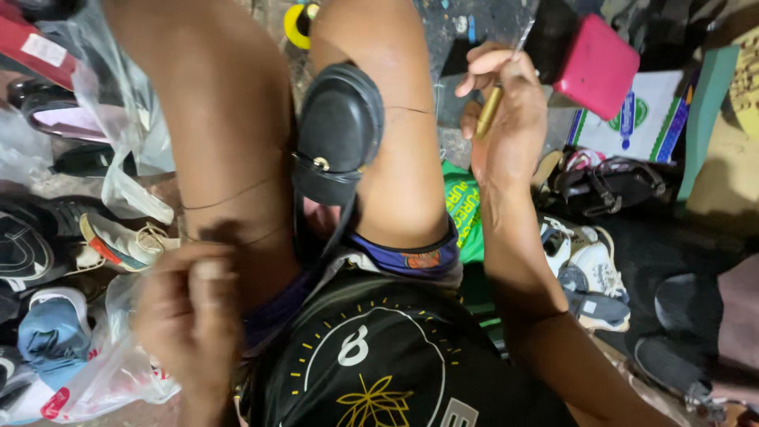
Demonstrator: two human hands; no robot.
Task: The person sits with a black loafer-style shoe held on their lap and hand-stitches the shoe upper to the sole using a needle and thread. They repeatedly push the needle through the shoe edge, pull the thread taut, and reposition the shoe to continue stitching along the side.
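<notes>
The person wears a black shirt with a white circle, yellow tick marks and a yellow flower print — and dark blue shorts with an orange patch; arms and legs are bare.

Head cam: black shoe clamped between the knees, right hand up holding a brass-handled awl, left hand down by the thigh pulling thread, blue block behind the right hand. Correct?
Not quite: in the head view the block behind the right hand is pink, not blue. The rest holds: black shoe between the knees, awl in the right hand, left hand low by the thigh on the thread.

Pink block, white sneakers, yellow ring, perhaps tape.
</notes>
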